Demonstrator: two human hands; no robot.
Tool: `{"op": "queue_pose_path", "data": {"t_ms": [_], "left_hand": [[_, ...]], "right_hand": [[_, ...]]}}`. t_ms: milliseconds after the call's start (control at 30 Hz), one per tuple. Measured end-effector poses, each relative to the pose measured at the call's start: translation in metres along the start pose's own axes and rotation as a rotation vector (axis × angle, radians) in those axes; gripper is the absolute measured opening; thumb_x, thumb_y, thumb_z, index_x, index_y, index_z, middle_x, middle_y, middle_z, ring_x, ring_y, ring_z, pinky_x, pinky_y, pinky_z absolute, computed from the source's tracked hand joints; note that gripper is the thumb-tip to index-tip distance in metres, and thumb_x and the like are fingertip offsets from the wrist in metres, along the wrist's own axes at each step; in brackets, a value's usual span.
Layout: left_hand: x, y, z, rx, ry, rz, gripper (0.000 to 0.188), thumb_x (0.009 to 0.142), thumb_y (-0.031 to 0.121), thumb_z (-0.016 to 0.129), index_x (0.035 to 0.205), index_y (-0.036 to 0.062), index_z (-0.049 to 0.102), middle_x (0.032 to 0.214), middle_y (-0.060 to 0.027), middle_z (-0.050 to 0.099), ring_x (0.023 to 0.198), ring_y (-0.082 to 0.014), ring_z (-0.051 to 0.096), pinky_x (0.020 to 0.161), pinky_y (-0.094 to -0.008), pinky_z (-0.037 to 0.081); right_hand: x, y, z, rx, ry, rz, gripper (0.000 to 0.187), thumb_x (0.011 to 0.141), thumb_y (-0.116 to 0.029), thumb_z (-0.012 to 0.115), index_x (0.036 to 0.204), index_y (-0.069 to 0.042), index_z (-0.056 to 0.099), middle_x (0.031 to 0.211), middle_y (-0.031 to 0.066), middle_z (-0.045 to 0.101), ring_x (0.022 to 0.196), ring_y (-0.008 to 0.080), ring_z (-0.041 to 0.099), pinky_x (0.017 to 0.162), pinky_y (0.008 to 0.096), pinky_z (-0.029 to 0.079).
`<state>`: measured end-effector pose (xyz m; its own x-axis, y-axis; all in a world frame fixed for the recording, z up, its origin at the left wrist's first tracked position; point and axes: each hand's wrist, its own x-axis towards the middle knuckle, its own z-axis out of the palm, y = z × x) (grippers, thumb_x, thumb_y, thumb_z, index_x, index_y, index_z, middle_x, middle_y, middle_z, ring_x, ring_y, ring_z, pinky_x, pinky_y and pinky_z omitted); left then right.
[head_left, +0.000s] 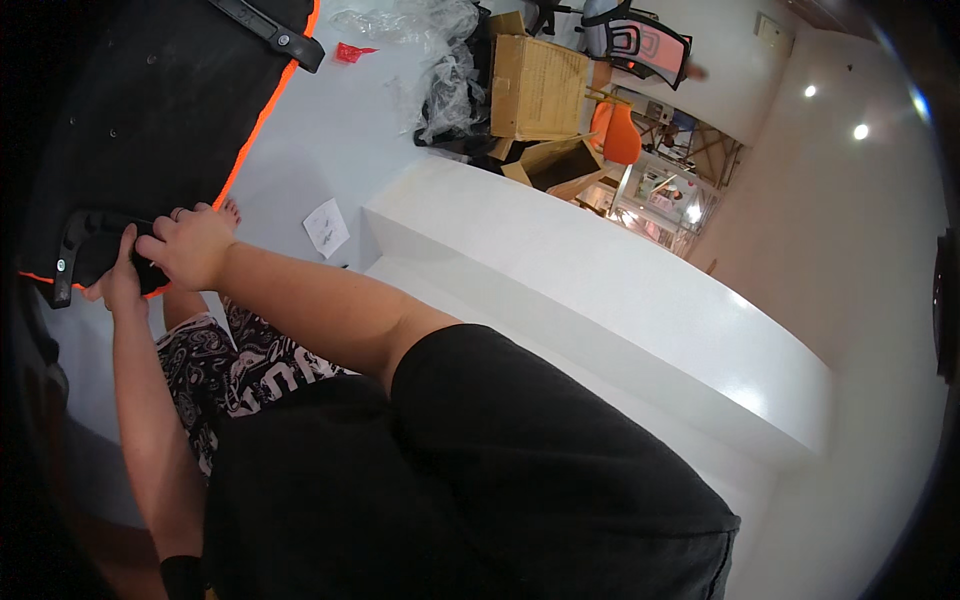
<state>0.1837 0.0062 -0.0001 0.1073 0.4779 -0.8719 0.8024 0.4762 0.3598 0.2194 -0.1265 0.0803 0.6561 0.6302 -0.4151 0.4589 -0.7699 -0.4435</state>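
A large black panel (pixel 160 120) with bright orange edging fills the upper left, dotted with small round holes or studs. One black curved bracket (pixel 66 262) lies at its near end, and another black bracket (pixel 262 30) crosses its far end. Close beside the near bracket, my left hand (pixel 120 280) is closed at the panel's orange edge, thumb on top. My right hand (pixel 197 248) rests against it with curled fingers, a ring on one of them. Whatever the fingertips of both hands pinch is hidden between them.
A paper sheet (pixel 325 228) and a red plastic scrap (pixel 352 53) lie on the grey floor. Clear plastic wrapping (pixel 450 85) and cardboard boxes (pixel 540 88) are heaped beyond. A white curved counter (pixel 600 270) runs along my right. Farther off are an orange chair (pixel 620 133) and a mesh-backed chair (pixel 650 48).
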Motion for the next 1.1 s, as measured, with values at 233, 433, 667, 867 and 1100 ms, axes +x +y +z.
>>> {"op": "queue_pose_path", "data": {"t_ms": [233, 433, 667, 867, 1100], "left_hand": [[0.073, -0.043, -0.02, -0.212, -0.368, 0.149, 0.071, 0.072, 0.016, 0.081, 0.128, -0.0006, 0.04, 0.124, -0.0078, 0.051, 0.109, -0.023, 0.054, 0.094, -0.0344, 0.047], [0.051, -0.03, -0.016, -0.235, -0.326, 0.203, 0.071, 0.072, 0.014, 0.08, 0.13, 0.0008, 0.04, 0.127, -0.0097, 0.049, 0.112, -0.0239, 0.052, 0.097, -0.0365, 0.045], [0.027, -0.02, -0.011, -0.159, -0.081, 0.228, 0.085, 0.07, 0.014, 0.082, 0.131, 0.0002, 0.025, 0.13, -0.0117, 0.045, 0.115, -0.0247, 0.05, 0.097, -0.0365, 0.045], [0.018, -0.012, -0.014, -0.148, -0.109, 0.191, 0.082, 0.069, 0.013, 0.082, 0.126, 0.0007, 0.023, 0.127, -0.0119, 0.047, 0.109, -0.0244, 0.054, 0.095, -0.0359, 0.047], [0.014, -0.019, -0.016, 0.087, 0.062, 0.439, 0.1, 0.062, 0.019, 0.086, 0.135, -0.0015, 0.02, 0.13, -0.01, 0.046, 0.117, -0.0234, 0.046, 0.102, -0.0328, 0.036]], "right_hand": [[0.009, 0.007, 0.018, 0.282, 0.055, 0.333, 0.019, 0.078, -0.022, 0.062, 0.095, -0.014, 0.062, 0.086, 0.0103, 0.064, 0.083, 0.0319, 0.063, 0.07, 0.045, 0.049], [-0.031, 0.021, 0.04, 0.319, 0.245, 0.468, 0.016, 0.078, -0.026, 0.066, 0.086, -0.013, 0.069, 0.081, 0.0109, 0.064, 0.087, 0.0309, 0.061, 0.073, 0.044, 0.05], [-0.039, 0.003, 0.015, 0.241, 0.203, 0.405, 0.016, 0.078, -0.02, 0.069, 0.089, -0.009, 0.067, 0.078, 0.0134, 0.064, 0.086, 0.0297, 0.062, 0.069, 0.0408, 0.051], [-0.024, -0.032, 0.027, 0.709, 0.29, 0.706, 0.022, 0.077, -0.013, 0.069, 0.088, -0.005, 0.051, 0.072, 0.0105, 0.064, 0.063, 0.0304, 0.064, 0.063, 0.0435, 0.051], [-0.01, -0.019, 0.032, 0.528, 0.086, 0.576, 0.026, 0.072, -0.028, 0.077, 0.083, -0.008, 0.065, 0.079, 0.0121, 0.06, 0.084, 0.031, 0.058, 0.08, 0.0419, 0.048]]}}
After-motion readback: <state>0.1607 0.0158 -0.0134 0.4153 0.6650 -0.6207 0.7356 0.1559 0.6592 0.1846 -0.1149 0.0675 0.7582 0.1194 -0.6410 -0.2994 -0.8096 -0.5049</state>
